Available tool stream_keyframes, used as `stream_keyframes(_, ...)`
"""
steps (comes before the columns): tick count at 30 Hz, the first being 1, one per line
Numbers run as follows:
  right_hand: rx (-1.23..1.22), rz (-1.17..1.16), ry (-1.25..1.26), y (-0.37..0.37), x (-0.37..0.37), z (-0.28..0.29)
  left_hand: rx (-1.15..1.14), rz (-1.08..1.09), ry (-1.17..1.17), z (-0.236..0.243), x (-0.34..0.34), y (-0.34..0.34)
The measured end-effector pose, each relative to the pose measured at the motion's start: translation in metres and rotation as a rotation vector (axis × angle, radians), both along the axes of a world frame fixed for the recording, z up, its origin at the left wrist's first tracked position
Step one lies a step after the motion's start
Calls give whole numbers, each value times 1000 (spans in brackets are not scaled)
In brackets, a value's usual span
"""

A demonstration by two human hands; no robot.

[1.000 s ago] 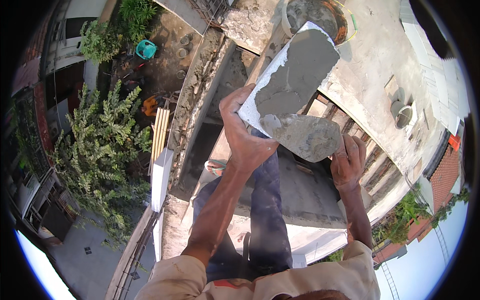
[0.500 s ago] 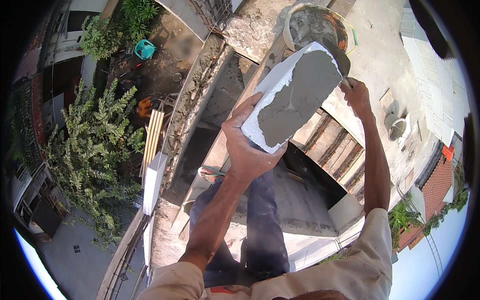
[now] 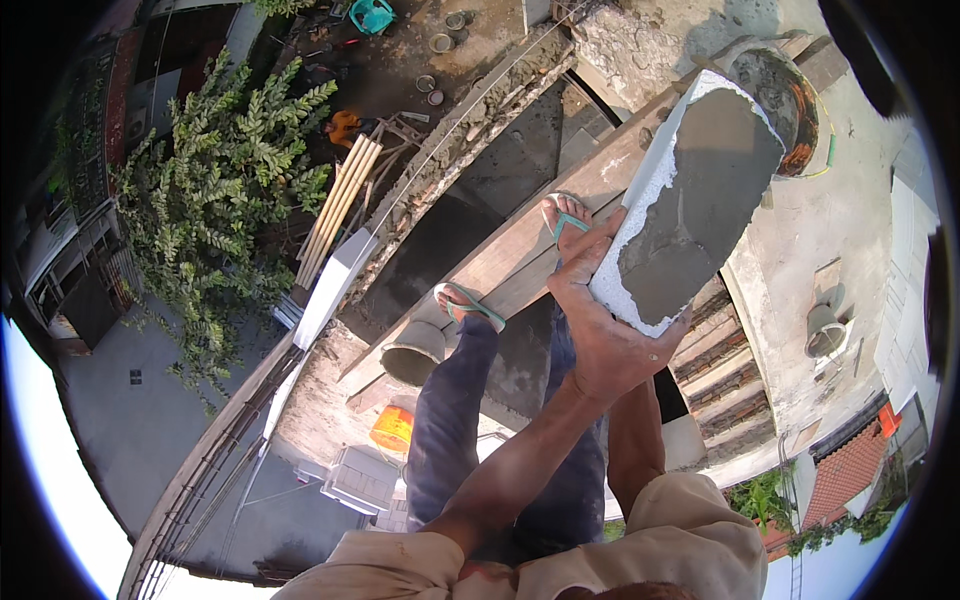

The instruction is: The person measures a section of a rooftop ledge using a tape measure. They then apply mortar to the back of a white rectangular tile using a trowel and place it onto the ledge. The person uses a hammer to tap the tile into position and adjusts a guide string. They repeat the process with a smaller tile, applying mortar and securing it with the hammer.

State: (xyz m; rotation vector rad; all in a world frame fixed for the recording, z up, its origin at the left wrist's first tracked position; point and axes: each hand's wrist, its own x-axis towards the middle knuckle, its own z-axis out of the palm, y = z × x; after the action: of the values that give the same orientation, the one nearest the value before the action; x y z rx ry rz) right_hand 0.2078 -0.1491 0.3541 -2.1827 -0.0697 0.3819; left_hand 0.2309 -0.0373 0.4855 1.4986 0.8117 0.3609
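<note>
A white lightweight block (image 3: 655,205) is tilted up in front of me, its upper face covered with smoothed grey mortar (image 3: 712,170). White shows along its left and lower edges. My left hand (image 3: 612,340) grips the block's near end, with the thumb on the right corner and the fingers along the left side. From the lower right, my right forearm (image 3: 636,445) reaches up behind my left hand. The right hand itself is hidden behind the left hand and the block, so its fingers and anything in them do not show.
My sandalled feet (image 3: 470,303) stand on wooden planks (image 3: 510,268) above an opening. Beyond the block sits a mortar bucket (image 3: 803,125); another bucket (image 3: 412,355) is near my left foot. A mortar-topped wall (image 3: 470,130) runs on the left, with lower ground and a tree (image 3: 225,220) beyond.
My right hand, which held a dark trowel at the block's far right end, has dropped out of sight behind it. Block and left hand sit further right in the view, which has shifted.
</note>
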Motion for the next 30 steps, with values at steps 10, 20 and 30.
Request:
stream_keyframes(10, 178, -312, -205, 41, 24, -93, 60, 247, 234, -1, 27, 42)
stream_keyframes(20, -130, -83, -353, 19, 47, -83, -79, 375, 376, 11, 46, 68)
stream_keyframes(30, -345, 491, -223, -17, 37, -54, -141, 618, 532, 3, 0, 86)
